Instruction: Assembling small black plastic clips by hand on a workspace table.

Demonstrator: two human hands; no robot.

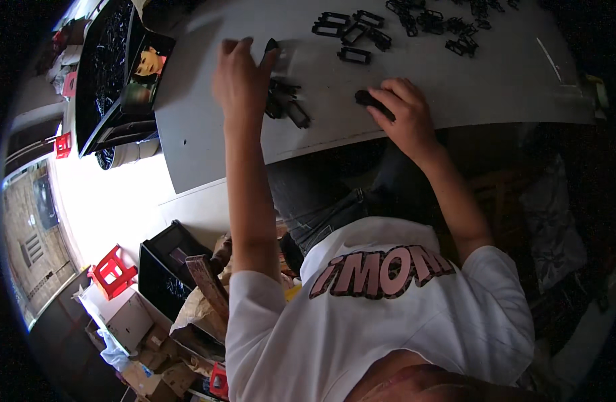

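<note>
Table (207, 127), grey, runs out of sight at the far side; the left hand (241, 79) hides its own palm, so I cannot tell whether it grips the small dark piece (272, 45) by its thumb, while the right hand (407, 112), by the near edge, is closed on a black part (370, 101). Beyond, black frames (380, 41) merge in the gloom toward far right, some cut off, and a smaller cluster (274, 107) lies just right of the left wrist. The black part's near right end is under the fingers, and its long axis seems to slant, free end pointing far left.
</note>
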